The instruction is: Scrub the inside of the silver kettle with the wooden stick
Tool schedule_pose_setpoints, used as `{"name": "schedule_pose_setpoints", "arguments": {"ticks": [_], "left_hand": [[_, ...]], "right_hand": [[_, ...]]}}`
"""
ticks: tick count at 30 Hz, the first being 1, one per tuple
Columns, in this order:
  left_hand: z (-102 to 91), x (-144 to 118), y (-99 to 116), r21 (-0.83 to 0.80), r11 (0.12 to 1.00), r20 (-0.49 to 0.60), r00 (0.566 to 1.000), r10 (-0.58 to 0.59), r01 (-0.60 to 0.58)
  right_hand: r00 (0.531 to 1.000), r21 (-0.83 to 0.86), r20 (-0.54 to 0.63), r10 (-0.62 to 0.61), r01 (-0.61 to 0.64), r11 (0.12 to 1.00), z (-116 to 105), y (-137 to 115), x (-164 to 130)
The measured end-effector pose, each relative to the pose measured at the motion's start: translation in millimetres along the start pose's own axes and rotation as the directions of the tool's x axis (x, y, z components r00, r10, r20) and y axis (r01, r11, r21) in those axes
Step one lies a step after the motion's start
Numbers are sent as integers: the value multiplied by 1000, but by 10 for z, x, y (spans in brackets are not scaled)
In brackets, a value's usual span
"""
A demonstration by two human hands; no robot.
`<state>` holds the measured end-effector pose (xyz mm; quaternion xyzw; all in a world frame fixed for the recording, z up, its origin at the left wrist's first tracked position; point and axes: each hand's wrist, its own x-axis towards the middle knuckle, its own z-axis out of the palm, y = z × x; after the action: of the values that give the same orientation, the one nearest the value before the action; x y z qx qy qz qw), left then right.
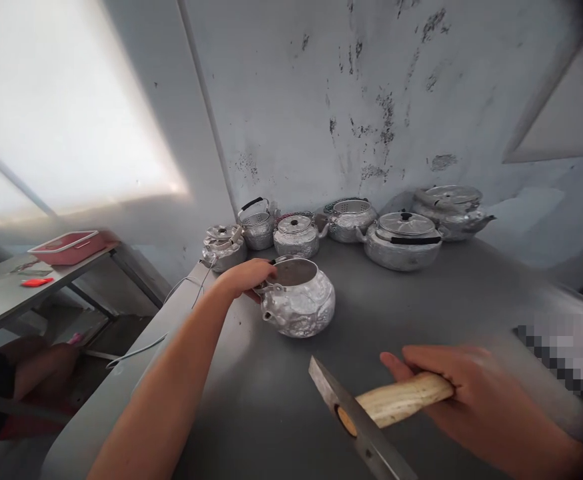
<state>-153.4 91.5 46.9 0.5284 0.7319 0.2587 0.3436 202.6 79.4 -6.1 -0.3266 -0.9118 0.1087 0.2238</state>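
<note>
Right hand [471,393] clenched on the wooden handle of a hammer [366,417], nearest the camera. Left hand [246,277] grips the rim of the lidless kettle [299,297] on the grey surface [421,313]. Risk: a blow at the kettle could catch those fingers, judging by their closeness.

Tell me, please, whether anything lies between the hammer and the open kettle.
Nothing visible does: bare grey table separates the hammer in the right hand from the kettle, which the left hand grips.

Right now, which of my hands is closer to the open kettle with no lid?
Left. The left hand grips the rim of the lidless kettle. The right hand is apart from it, nearer the camera, holding a wooden-handled hammer.
</note>
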Motion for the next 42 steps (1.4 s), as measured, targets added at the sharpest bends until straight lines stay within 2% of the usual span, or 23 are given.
{"name": "schedule_pose_setpoints", "arguments": {"ticks": [3, 5, 7, 9, 10, 11, 13, 14, 16, 19, 24, 29, 32, 37, 42], "left_hand": [[33, -20, 52, 124, 992, -65, 997, -29, 36], [31, -80, 119, 193, 981, -144, 989, -8, 36], [42, -190, 229, 264, 965, -236, 969, 72, -8], [97, -334, 367, 337, 935, -294, 932, 212, -106], [148, -406, 435, 364, 918, -274, 924, 269, -159], [211, -468, 494, 390, 892, -201, 924, 326, -230], [348, -549, 574, 416, 821, 18, 906, 424, -392], [403, -564, 593, 424, 797, 70, 893, 445, -430], [444, -555, 597, 390, 799, 104, 884, 455, -458], [298, -513, 561, 281, 828, 145, 875, 463, -485], [-63, -500, 505, 40, 876, 165, 868, 468, -480], [-119, -488, 477, -59, 875, 173, 858, 483, -480], [-117, -481, 471, 9, 876, 150, 867, 476, -482], [-81, -538, 509, 222, 851, 88, 879, 469, -477], [35, -523, 511, 401, 760, 51, 840, 540, -512]], "right_hand": [[1000, 3, -1, -10, 10, 1000, 3, -29, -11], [1000, 11, 5, -19, 19, 1000, -2, -42, -20], [999, 18, 9, -31, 30, 999, -7, -59, -24], [999, 16, 14, -33, 33, 999, -7, -80, -19], [1000, 12, 18, -26, 25, 1000, -4, -91, -14], [1000, 10, 22, -11, 10, 1000, 2, -98, -8], [999, 19, 30, 39, -39, 999, 19, -105, 8], [997, 35, 36, 73, -74, 997, 27, -104, 17], [988, 96, 40, 149, -152, 984, 34, -96, 34], [974, 180, 26, 224, -225, 958, 8, -80, 51], [967, 221, -33, 252, -239, 946, -69, -33, 42], [954, 252, -5, 300, -289, 923, -52, 29, 25], [950, 242, 14, 313, -307, 920, -21, 44, 20], [946, 232, 35, 323, -322, 918, -30, 2, 48], [918, 243, 103, 382, -396, 885, -128, -72, 96]]}}
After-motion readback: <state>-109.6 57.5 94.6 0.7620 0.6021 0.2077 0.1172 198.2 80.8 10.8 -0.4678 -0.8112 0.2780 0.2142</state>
